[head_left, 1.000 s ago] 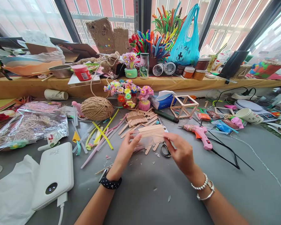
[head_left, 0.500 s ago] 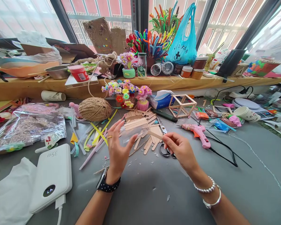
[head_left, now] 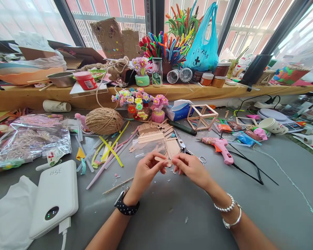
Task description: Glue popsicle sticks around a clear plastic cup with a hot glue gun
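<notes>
Wooden stick (head_left: 160, 159), one: above the worktop (head_left: 172, 225) middle, pinched between the fingertips of my left hand (head_left: 150, 167) and right hand (head_left: 190, 168). Directly beyond, blocking forward reach: clear bag (head_left: 149, 148), loose sticks (head_left: 173, 147), scissors (head_left: 183, 146). Right: pink glue gun (head_left: 221, 146), black cable (head_left: 247, 166). Toward far edge: twine ball (head_left: 104, 121). Near left corner: white power bank (head_left: 56, 198). Moving room: grey surface between my forearms, few scraps. Half a second ago: left hand spread, stick in right alone.

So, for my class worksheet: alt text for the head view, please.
A person's left hand and right hand hold a wooden craft stick above a grey table. Beyond lie more sticks, with a twine ball at left and a pink glue gun at right.
</notes>
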Demonstrator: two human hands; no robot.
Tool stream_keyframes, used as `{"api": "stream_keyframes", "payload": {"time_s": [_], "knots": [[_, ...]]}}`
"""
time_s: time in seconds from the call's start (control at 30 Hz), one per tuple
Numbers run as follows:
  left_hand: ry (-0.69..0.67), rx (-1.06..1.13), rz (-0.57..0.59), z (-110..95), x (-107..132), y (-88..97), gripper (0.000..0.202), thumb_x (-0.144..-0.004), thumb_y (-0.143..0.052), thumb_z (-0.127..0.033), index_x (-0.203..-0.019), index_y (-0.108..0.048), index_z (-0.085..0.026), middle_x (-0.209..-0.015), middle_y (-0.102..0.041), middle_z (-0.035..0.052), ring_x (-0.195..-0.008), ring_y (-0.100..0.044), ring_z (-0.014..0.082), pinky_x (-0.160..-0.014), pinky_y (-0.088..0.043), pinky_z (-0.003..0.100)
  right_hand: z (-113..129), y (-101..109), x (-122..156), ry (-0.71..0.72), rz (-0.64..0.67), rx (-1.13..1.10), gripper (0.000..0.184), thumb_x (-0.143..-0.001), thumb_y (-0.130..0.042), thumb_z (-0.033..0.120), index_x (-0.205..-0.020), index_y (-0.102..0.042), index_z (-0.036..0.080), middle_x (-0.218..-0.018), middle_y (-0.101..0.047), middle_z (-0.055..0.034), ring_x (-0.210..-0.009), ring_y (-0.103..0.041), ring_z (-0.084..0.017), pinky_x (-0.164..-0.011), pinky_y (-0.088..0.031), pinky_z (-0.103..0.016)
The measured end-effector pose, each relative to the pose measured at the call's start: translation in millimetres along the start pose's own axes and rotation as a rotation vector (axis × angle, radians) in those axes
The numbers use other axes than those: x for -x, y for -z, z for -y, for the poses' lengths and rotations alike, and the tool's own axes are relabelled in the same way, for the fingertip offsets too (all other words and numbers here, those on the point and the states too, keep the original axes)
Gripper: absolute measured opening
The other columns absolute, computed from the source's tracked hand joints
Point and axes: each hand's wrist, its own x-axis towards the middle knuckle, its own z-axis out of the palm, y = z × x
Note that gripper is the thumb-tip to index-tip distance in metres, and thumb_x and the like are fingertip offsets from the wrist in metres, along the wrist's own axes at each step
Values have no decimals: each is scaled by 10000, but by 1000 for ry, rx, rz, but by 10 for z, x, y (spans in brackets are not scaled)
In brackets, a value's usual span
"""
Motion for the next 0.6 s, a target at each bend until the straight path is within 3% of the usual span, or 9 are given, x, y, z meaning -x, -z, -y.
{"api": "stream_keyframes", "payload": {"time_s": [0.03,0.13,0.2,0.23,0.33,0.6], "knots": [[3,1,-26,-2,-5,4,195,-675,-655,-330,-736,-569,-166,-558,-617,-22,-494,-574,110,-533,-483,242,-56,65,-12,6,-155,212,316,-853,-405,401,-715,-598,193,-608,-594,11,-551,-546,-110,-559,-442,-223],[27,2,-75,-5,-17,21,213,-672,-659,-338,-744,-568,-159,-552,-619,-22,-512,-592,116,-548,-491,243,-277,365,-9,-93,-469,390,394,-861,-341,419,-809,-590,119,-834,-589,-142,-826,-540,-250,-751,-410,-413],[47,3,-100,-1,-22,27,226,-672,-661,-336,-766,-565,-155,-570,-631,-17,-537,-608,124,-569,-497,248,-438,570,25,-239,-678,630,426,-843,-363,434,-880,-580,70,-889,-560,-206,-896,-505,-319,-756,-385,-470],[56,6,-117,2,-23,27,232,-673,-661,-334,-779,-562,-154,-590,-639,-13,-556,-617,127,-583,-502,251,-514,646,47,-345,-712,768,439,-829,-392,439,-912,-573,48,-898,-554,-228,-896,-504,-343,-719,-395,-469],[62,11,-175,11,-25,20,249,-674,-663,-330,-810,-555,-152,-652,-655,-4,-611,-637,132,-627,-513,253,-705,735,91,-581,-651,893,509,-775,-493,450,-960,-551,-20,-922,-537,-290,-867,-519,-388,-629,-416,-447],[0,1,-173,23,-8,-10,249,-671,-667,-329,-813,-559,-155,-681,-655,5,-641,-657,156,-642,-523,272,-940,666,16,-653,-580,871,435,-734,-509,354,-964,-574,-9,-954,-546,-293,-870,-536,-389,-602,-421,-443]]}}
